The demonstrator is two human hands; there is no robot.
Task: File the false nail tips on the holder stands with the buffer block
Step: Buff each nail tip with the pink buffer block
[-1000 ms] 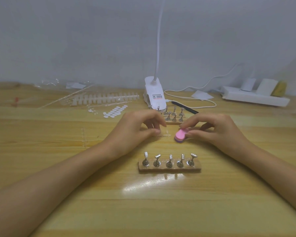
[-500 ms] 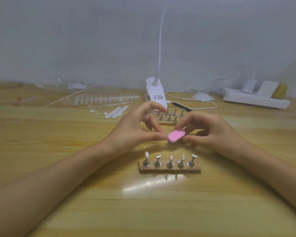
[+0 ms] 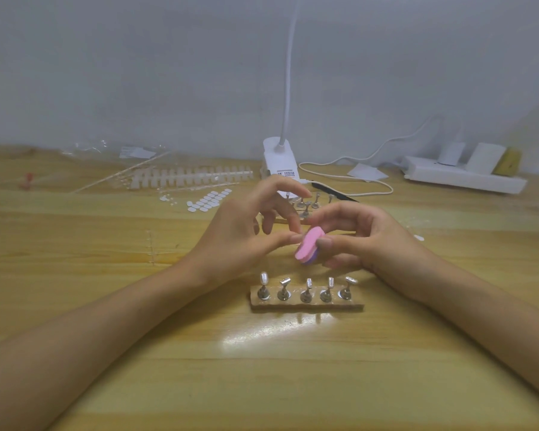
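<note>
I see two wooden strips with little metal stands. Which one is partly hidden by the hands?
The far wooden strip, near the white lamp base. The near wooden strip lies in the open, with all five of its metal stands showing.

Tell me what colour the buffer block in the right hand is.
The buffer block is pink with a purple layer beneath; the head view shows it.

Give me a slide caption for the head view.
Right hand holds the pink buffer block against pinched fingertips of the left hand, beyond a wooden holder stand with five pegs.
</note>
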